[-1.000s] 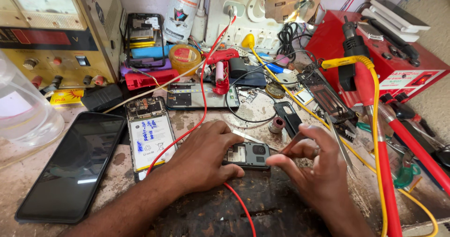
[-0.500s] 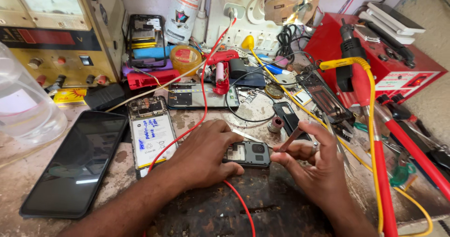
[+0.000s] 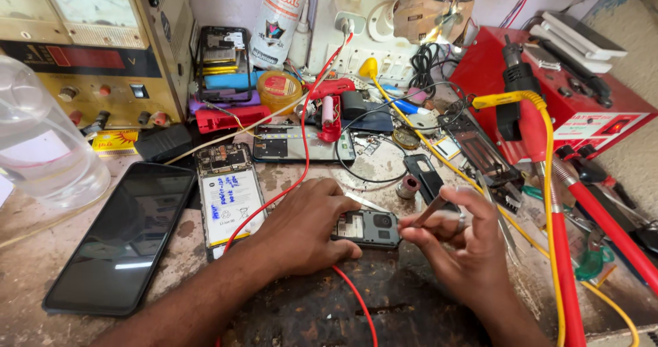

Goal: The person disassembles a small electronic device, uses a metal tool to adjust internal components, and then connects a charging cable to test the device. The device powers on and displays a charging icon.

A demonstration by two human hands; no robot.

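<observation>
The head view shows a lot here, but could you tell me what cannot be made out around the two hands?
- Small opened phone: its left end is hidden under the left hand.
- Thin tool in the right hand: its tip is too small to identify.
- Red wire: it vanishes beneath the left hand.
- Clear container: cut off by the left edge.

Left hand pins small opened phone on worn surface; right hand pinches tweezers just beside it; red wire crosses.
</observation>
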